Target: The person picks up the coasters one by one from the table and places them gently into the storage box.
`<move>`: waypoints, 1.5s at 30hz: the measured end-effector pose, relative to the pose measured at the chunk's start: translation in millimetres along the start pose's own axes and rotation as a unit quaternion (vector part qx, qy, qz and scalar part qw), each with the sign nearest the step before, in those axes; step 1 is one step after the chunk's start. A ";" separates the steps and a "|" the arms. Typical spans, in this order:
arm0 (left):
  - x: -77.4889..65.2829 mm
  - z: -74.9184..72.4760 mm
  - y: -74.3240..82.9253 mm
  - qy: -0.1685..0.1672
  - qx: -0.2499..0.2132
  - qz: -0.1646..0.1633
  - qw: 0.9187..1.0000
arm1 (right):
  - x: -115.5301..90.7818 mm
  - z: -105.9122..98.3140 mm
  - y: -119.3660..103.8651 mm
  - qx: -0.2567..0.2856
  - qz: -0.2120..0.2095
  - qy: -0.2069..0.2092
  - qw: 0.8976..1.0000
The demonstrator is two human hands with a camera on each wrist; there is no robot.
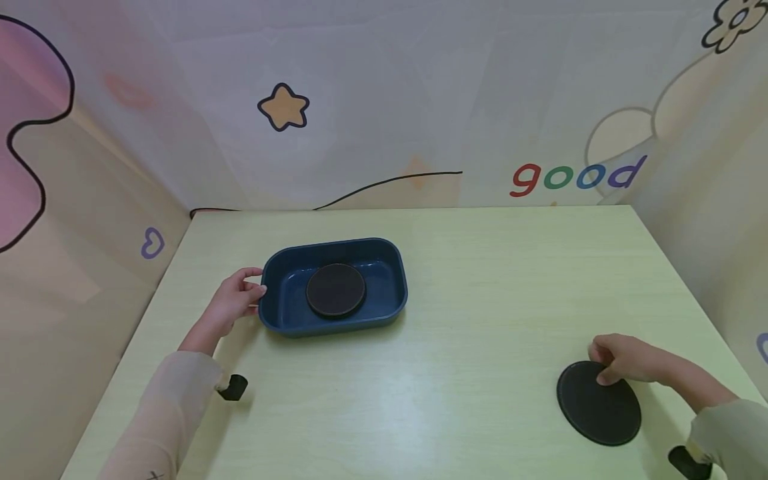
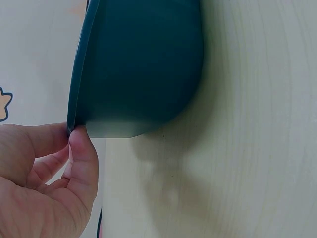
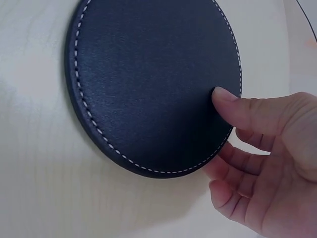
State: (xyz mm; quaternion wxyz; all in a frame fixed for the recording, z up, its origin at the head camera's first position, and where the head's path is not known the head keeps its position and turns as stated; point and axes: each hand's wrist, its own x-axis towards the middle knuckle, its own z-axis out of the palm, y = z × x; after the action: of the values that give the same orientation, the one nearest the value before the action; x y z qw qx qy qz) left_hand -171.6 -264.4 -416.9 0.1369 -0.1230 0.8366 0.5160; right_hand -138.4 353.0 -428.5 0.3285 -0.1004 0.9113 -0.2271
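Note:
A dark blue rectangular tray (image 1: 384, 267) with rounded corners sits left of the table's middle. Inside it lies a round black coaster (image 1: 336, 291). My left hand (image 1: 234, 300) pinches the tray's left rim between thumb and fingers, as the left wrist view shows close up on the tray wall (image 2: 138, 64). Far to the right, my right hand (image 1: 633, 360) holds a second round black coaster (image 1: 600, 407) by its edge. In the right wrist view this coaster (image 3: 153, 89) has white stitching round its rim; the thumb lies on top and the other fingers are underneath.
Both things are over a pale wood-grain table (image 1: 468, 333). A printed cloth backdrop (image 1: 384, 100) rises behind the table and along both sides. Black wrist mounts (image 1: 234, 387) show at the sleeves.

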 end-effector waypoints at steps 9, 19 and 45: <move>-0.6 -0.1 0.2 0.000 0.001 0.000 1.000 | -4.4 -12.6 -4.5 0.035 -0.023 -0.031 0.999; -0.7 -0.3 1.5 0.000 0.003 -0.003 1.000 | -9.4 -38.4 -13.6 0.098 -0.032 -0.101 0.990; -1.6 0.0 1.5 0.003 -0.003 -0.003 1.000 | 5.7 -83.9 -74.1 0.104 -0.119 -0.057 0.986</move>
State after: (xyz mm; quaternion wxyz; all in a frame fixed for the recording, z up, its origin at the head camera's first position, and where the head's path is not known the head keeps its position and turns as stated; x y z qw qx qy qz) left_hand -170.7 -263.6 -415.1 0.1354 -0.1274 0.8349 0.5180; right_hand -194.3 315.3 -338.9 0.3590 -0.1863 0.8442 -0.3517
